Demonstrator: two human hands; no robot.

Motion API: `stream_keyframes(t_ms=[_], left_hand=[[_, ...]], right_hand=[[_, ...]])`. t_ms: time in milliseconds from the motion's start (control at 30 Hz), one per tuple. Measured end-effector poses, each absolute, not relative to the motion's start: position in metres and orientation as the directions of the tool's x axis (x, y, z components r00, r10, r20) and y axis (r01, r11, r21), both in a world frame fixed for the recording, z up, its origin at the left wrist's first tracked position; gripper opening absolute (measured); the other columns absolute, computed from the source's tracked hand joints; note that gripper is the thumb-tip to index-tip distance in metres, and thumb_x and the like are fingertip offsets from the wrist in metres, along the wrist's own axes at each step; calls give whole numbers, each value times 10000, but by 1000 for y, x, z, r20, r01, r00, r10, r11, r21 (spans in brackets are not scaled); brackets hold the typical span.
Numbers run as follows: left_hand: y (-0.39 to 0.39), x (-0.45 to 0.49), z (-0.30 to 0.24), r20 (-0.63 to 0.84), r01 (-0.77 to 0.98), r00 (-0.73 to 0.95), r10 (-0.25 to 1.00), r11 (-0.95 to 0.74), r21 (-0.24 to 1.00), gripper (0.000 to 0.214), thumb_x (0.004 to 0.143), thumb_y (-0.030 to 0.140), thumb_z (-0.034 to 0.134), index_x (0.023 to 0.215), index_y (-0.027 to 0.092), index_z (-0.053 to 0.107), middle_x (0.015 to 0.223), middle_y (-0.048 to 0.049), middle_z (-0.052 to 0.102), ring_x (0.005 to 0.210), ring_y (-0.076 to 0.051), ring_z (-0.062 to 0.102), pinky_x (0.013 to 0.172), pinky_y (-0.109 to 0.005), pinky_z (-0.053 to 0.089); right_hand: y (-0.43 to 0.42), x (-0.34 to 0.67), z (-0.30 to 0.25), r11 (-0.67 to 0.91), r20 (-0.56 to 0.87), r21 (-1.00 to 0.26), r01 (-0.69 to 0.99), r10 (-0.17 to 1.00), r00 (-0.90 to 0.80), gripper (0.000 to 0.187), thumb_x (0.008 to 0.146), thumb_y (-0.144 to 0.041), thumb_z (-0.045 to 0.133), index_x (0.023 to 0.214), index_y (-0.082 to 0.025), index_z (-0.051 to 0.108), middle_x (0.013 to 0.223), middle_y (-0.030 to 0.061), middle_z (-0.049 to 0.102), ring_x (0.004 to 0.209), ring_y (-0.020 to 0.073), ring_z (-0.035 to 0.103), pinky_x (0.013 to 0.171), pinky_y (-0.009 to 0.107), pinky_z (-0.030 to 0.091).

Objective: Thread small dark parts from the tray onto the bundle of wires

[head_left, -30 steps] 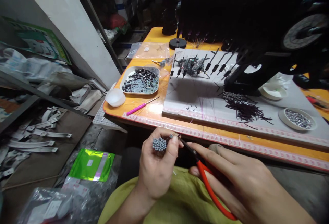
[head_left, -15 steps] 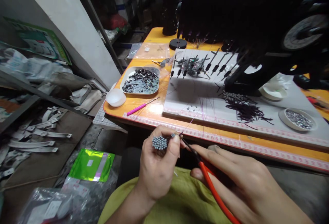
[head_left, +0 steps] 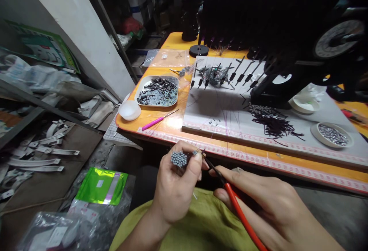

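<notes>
— What's my left hand (head_left: 175, 189) doing?

— It's curled shut around a bundle of small grey-tipped pieces (head_left: 178, 159), ends up, in front of the near edge of the orange worktop (head_left: 172, 126). The thumb pinches one small piece at the bundle's right side.

— And my right hand (head_left: 267, 201)?

— Closed around red-handled pliers (head_left: 227, 189); their dark tip meets that pinched piece at the left thumb.

— What lies on the worktop?

— A tray of dark parts (head_left: 157, 90), a white bowl (head_left: 129, 109), a pink tool (head_left: 157, 119), and a grey board (head_left: 230, 109) strewn with black strips.
</notes>
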State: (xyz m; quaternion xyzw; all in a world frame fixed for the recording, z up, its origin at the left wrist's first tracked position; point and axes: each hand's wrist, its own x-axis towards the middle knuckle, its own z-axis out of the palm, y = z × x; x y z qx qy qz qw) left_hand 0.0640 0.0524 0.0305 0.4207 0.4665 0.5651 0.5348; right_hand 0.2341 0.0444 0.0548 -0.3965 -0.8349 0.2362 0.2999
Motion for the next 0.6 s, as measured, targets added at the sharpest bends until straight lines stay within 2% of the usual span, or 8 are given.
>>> stream_keyframes(t_ms=[167, 367, 467, 600], left_hand=[[51, 67, 31, -129, -438, -24, 991, 106, 893, 130, 869, 230, 639, 759, 161, 635, 605, 2, 648, 492, -72, 497, 493, -186, 378], [51, 68, 34, -212, -557, 28, 977, 191, 808, 166, 844, 262, 676, 735, 153, 615, 591, 1, 651, 472, -59, 487, 461, -158, 347], [50, 68, 35, -218, -556, 40, 975, 203, 806, 174, 846, 270, 682, 742, 147, 616, 593, 4, 646, 460, -49, 478, 445, -154, 319], [46, 70, 33, -233, -513, 121, 965, 262, 818, 228, 855, 322, 684, 751, 136, 603, 581, 1, 640, 436, -39, 454, 426, -158, 289]], right_hand=[[45, 233, 56, 431, 190, -791, 434, 848, -495, 192, 956, -211, 540, 1076, -279, 673, 750, -18, 705, 645, 151, 698, 572, 195, 573], [41, 239, 48, 454, 244, -728, 514, 872, -424, 213, 910, -313, 619, 1114, -270, 660, 956, 24, 763, 782, 185, 740, 681, 202, 601], [38, 242, 45, 414, 302, -781, 467, 906, -297, 270, 867, -260, 668, 1133, -292, 637, 901, -22, 745, 729, 129, 719, 676, 135, 577], [41, 234, 43, 403, 405, -868, 290, 913, -55, 386, 831, -89, 692, 1159, -284, 627, 979, -23, 713, 821, 97, 689, 813, 123, 552]])
